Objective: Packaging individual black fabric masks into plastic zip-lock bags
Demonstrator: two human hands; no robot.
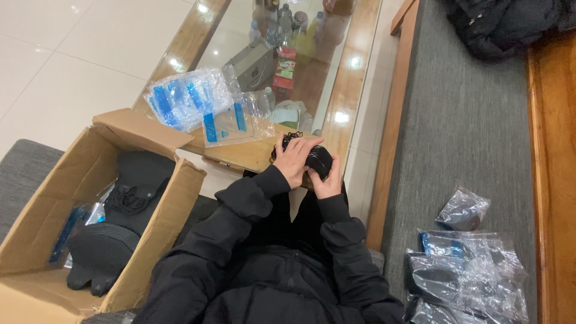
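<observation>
A cardboard box [90, 180] of black cloth sits far left. Above the lap, the left hand [294, 161] and right hand [327, 183] wrap their fingers around a black bundle [318, 161]. Filled plastic bags [465, 270] lie right.

Black bundle [318, 161], black sleeves [252, 198] — brown cardboard box [90, 162], clear bags [192, 102] with blue strips, grey sofa [462, 120].

A home living room: grey sofa [462, 138], glass-topped wooden coffee table [354, 78] (cluttered underneath), pale tiled floor [72, 54].
</observation>
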